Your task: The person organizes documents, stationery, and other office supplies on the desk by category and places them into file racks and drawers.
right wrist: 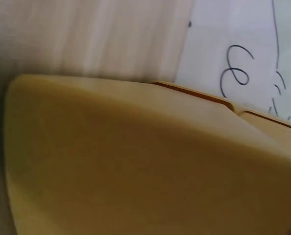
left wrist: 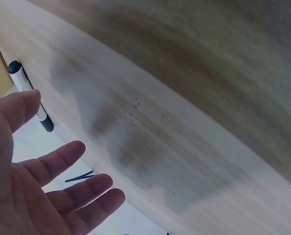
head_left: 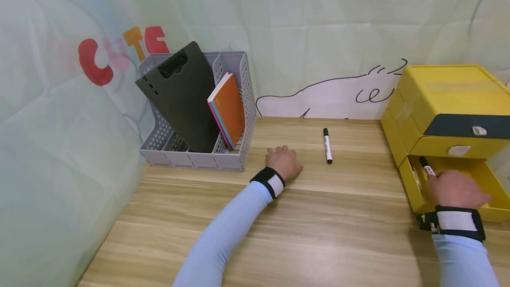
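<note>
The head camera looks forward and down from above the desk [head_left: 318, 234], taking in both forearms, the marker [head_left: 327, 145] and the yellow drawer unit [head_left: 446, 101] at the right. The left wrist camera sits close over the left hand [left wrist: 33, 186], facing across the desk top, and shares that marker [left wrist: 30, 95]. The right wrist camera is pressed very near the drawer unit's yellow surface [right wrist: 135, 161], blurred, with the wall drawing behind.

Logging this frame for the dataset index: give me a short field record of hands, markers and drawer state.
left hand: open, resting flat on the wooden desk
right hand: holds a marker over the open bottom drawer
drawer unit: yellow, upper drawers closed
loose marker: lying on the desk, untouched
file organizer: grey, holds clipboard and notebooks
</note>
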Demonstrator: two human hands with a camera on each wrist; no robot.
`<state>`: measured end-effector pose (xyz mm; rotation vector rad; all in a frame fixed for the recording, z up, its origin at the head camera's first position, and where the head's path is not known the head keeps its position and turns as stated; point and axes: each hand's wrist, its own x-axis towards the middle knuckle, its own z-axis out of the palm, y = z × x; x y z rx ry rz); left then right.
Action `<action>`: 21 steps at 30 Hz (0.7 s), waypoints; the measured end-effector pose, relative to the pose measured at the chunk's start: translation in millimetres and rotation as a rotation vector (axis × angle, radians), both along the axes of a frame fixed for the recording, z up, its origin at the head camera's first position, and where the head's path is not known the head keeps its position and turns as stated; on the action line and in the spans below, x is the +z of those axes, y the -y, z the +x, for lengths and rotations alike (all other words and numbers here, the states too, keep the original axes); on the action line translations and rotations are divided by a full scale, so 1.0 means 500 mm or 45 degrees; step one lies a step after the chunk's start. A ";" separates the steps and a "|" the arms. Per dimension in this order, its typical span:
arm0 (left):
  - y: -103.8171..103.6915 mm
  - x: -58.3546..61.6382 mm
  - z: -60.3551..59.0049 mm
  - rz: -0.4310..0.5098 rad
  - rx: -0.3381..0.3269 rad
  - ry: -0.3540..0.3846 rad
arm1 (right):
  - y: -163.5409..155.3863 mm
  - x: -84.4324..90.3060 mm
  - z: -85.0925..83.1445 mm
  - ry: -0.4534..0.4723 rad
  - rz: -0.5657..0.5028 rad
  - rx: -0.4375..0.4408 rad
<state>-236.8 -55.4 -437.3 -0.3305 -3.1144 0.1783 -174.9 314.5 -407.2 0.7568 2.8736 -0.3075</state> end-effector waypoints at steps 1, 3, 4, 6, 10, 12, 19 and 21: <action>0.000 0.000 0.000 0.000 0.000 0.007 | -0.001 -0.004 -0.001 0.010 0.000 0.014; 0.000 -0.002 -0.002 0.001 0.000 0.020 | -0.001 -0.009 -0.003 0.016 -0.010 0.026; 0.000 -0.003 -0.004 0.004 0.001 0.023 | 0.000 -0.012 -0.002 0.011 -0.020 0.029; 0.001 -0.003 -0.004 0.002 0.001 0.021 | 0.003 -0.014 -0.001 -0.001 -0.033 0.023; -0.001 -0.002 -0.004 0.003 -0.002 0.007 | 0.012 -0.016 0.003 -0.057 -0.057 0.013; -0.002 -0.002 -0.004 0.006 -0.002 0.015 | 0.017 -0.013 0.004 -0.068 -0.065 0.025; -0.011 0.003 -0.002 0.023 0.003 0.039 | 0.030 -0.002 0.005 -0.057 -0.110 0.090; -0.015 0.003 -0.003 0.021 0.009 0.040 | 0.034 0.002 0.006 -0.066 -0.122 0.099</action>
